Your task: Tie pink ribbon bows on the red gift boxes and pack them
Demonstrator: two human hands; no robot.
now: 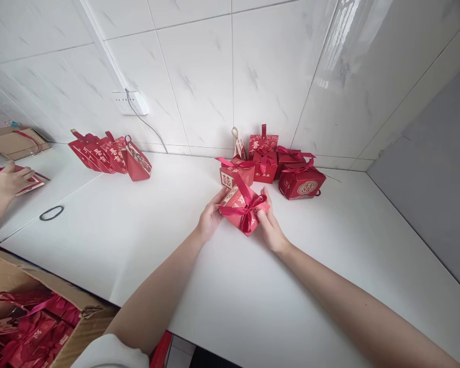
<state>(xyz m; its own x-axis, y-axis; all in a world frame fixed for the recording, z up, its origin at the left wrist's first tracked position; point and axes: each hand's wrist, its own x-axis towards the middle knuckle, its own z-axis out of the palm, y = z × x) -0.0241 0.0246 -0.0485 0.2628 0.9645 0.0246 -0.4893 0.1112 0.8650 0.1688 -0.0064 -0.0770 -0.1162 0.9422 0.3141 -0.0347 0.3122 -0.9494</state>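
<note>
White worktop (164, 204) against tiled wall (195, 66). Far left: co-worker's hand (13, 179), one black loop (48, 220). Next: red packets (117, 156) near wall, overlapping, perhaps five. Then left hand (210, 220), one ribboned box (240, 217), right hand (271, 226): two-sided grip holds box tilted between, both equally near; long axis unclear. Beyond, rightward: about six red boxes (266, 166), partly hidden.
</note>
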